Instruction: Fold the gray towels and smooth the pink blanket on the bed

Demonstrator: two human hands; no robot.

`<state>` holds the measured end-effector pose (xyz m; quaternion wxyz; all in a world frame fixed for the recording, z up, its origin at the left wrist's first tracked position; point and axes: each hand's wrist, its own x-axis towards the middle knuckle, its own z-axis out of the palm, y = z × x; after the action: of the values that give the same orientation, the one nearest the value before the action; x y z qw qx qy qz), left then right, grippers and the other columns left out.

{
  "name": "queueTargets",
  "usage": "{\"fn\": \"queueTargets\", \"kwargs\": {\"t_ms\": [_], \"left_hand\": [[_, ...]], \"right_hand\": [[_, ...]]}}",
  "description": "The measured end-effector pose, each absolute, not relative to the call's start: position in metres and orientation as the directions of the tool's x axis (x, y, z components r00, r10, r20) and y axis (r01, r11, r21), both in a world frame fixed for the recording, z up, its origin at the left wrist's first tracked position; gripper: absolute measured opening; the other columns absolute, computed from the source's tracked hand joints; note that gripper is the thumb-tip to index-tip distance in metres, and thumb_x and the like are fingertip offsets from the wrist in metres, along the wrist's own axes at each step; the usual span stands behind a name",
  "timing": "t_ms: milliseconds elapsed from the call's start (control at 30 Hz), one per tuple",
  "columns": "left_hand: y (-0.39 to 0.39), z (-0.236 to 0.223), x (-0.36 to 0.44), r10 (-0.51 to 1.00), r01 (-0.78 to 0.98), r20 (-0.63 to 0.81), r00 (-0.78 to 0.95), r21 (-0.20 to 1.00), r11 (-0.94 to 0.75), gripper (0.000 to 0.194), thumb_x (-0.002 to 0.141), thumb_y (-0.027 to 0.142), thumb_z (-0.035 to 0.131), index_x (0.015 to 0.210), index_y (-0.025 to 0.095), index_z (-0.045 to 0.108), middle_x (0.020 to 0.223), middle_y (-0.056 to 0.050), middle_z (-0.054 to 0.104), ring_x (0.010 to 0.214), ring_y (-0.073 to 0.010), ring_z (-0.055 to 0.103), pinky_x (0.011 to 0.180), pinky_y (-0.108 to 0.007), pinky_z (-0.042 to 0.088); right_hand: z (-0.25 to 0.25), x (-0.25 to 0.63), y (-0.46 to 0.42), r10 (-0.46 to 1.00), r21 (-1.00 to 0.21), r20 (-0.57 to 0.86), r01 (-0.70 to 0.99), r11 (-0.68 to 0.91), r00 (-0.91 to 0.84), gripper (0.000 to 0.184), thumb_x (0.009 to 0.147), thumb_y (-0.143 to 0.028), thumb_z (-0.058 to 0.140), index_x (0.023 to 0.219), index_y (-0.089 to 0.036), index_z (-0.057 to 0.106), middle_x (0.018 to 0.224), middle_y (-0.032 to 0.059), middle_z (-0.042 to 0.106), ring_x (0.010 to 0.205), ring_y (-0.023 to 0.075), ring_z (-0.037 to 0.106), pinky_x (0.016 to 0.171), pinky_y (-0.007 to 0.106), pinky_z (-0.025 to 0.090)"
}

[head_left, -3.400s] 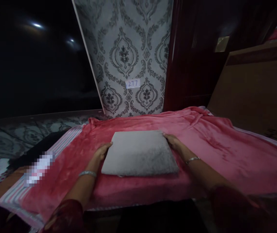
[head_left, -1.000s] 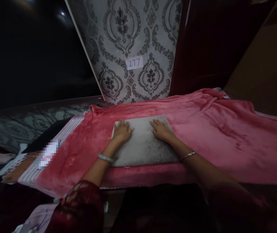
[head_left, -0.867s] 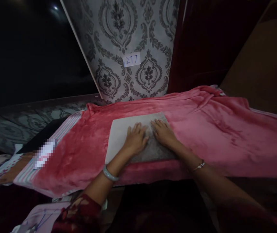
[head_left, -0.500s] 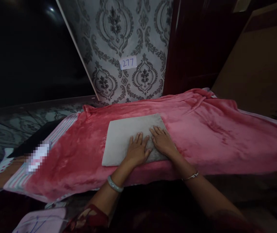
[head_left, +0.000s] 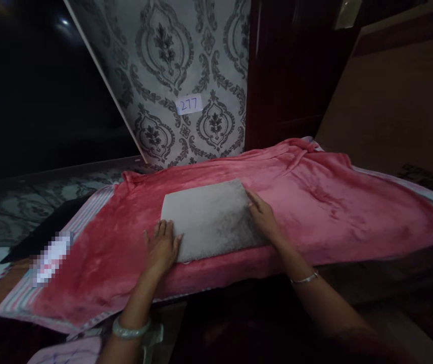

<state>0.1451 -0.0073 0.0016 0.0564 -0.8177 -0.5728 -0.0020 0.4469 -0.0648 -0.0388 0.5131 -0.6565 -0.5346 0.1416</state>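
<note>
A folded grey cloth (head_left: 210,217), a flat square, lies on a pink fleece blanket (head_left: 315,212) that covers a raised surface. My left hand (head_left: 161,247) rests flat on the blanket at the cloth's near left corner, fingers stretched out and touching its edge. My right hand (head_left: 262,216) lies against the cloth's right edge, fingers extended along it. Neither hand grips anything. A bangle shows on each wrist.
A grey patterned wall panel (head_left: 186,76) with a paper label reading 277 (head_left: 189,104) stands behind the blanket. A dark wooden door (head_left: 288,76) and a brown board (head_left: 398,106) are at the right. A striped sheet (head_left: 87,212) and a dark item lie at the left.
Both hands lay side by side on top of the cloth; now they have slid apart, the left to the near left corner and the right to the right edge. The view has shifted slightly.
</note>
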Motion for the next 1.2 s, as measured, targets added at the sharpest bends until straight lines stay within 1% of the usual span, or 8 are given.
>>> {"fn": "queueTargets", "kwargs": {"t_ms": [100,200,300,433,567,733,1033,1200], "left_hand": [[-0.029,0.013,0.193,0.855,0.859,0.086,0.511,-0.007,-0.513,0.055,0.097,0.029,0.030,0.149,0.014,0.040,0.157,-0.013,0.038,0.149,-0.0258,0.028,0.122,-0.053,0.023],[-0.050,0.011,0.258,0.683,0.681,0.108,0.723,0.057,-0.730,0.056,0.098,0.028,0.032,0.152,0.015,0.035,0.160,-0.011,0.033,0.150,-0.0241,0.023,0.124,-0.049,0.018],[-0.058,-0.008,0.306,0.581,0.580,0.125,0.804,0.047,-0.813,0.059,0.098,0.032,0.032,0.154,0.013,0.030,0.162,-0.014,0.027,0.151,-0.0276,0.019,0.124,-0.053,0.017],[-0.054,-0.034,0.324,0.558,0.561,0.098,0.824,-0.002,-0.828,0.063,0.099,0.038,0.029,0.154,0.008,0.028,0.161,-0.017,0.028,0.151,-0.0303,0.021,0.123,-0.056,0.016],[-0.052,-0.038,0.317,0.567,0.569,0.081,0.820,-0.003,-0.822,0.064,0.099,0.042,0.028,0.155,0.010,0.027,0.162,-0.016,0.025,0.151,-0.0293,0.019,0.123,-0.055,0.015],[-0.048,-0.033,0.290,0.638,0.641,0.081,0.766,-0.009,-0.768,0.068,0.097,0.051,0.034,0.155,0.015,0.029,0.163,-0.016,0.022,0.151,-0.0303,0.018,0.123,-0.054,0.016],[-0.023,-0.029,0.173,0.850,0.857,0.124,0.513,-0.126,-0.499,0.062,0.096,0.040,0.037,0.152,0.013,0.037,0.160,-0.017,0.028,0.150,-0.0321,0.023,0.121,-0.056,0.022],[-0.004,-0.021,0.124,0.919,0.921,0.103,0.380,-0.134,-0.365,0.060,0.096,0.038,0.036,0.149,0.010,0.041,0.157,-0.021,0.035,0.146,-0.0352,0.032,0.116,-0.063,0.027]], "right_hand": [[-0.033,0.455,-0.083,0.810,-0.934,0.329,0.292,0.204,0.486,0.065,0.100,-0.041,0.018,0.161,-0.017,0.011,0.158,0.0132,0.034,0.141,0.0190,0.039,0.112,0.044,0.039],[-0.034,0.447,-0.091,0.825,-0.956,0.291,0.176,0.234,0.484,0.067,0.100,-0.048,0.001,0.160,-0.019,-0.004,0.162,0.0129,0.022,0.145,0.0176,0.032,0.112,0.043,0.039],[-0.049,0.434,-0.089,0.830,-0.966,0.256,0.166,0.199,0.496,0.071,0.098,-0.052,-0.006,0.160,-0.017,-0.007,0.164,0.0126,0.018,0.147,0.0156,0.027,0.114,0.041,0.036],[-0.072,0.426,-0.081,0.829,-0.969,0.232,0.195,0.152,0.509,0.076,0.098,-0.061,0.001,0.161,-0.018,0.000,0.164,0.0108,0.017,0.147,0.0163,0.026,0.117,0.039,0.033],[-0.078,0.423,-0.082,0.803,-0.966,0.256,0.161,0.200,0.538,0.071,0.100,-0.058,0.011,0.160,-0.020,0.012,0.163,0.0093,0.022,0.146,0.0167,0.030,0.119,0.040,0.030],[-0.075,0.423,-0.086,0.806,-0.965,0.252,0.203,0.167,0.535,0.068,0.102,-0.054,0.010,0.161,-0.020,0.008,0.163,0.0104,0.023,0.145,0.0179,0.032,0.117,0.041,0.034],[-0.078,0.427,-0.084,0.838,-0.944,0.264,0.308,0.121,0.477,0.071,0.100,-0.056,-0.003,0.161,-0.019,-0.001,0.162,0.0122,0.024,0.147,0.0190,0.028,0.116,0.043,0.035],[-0.063,0.435,-0.088,0.849,-0.953,0.244,0.280,0.119,0.469,0.071,0.101,-0.055,0.001,0.161,-0.019,0.012,0.160,0.0109,0.030,0.144,0.0186,0.034,0.115,0.041,0.037]]}}
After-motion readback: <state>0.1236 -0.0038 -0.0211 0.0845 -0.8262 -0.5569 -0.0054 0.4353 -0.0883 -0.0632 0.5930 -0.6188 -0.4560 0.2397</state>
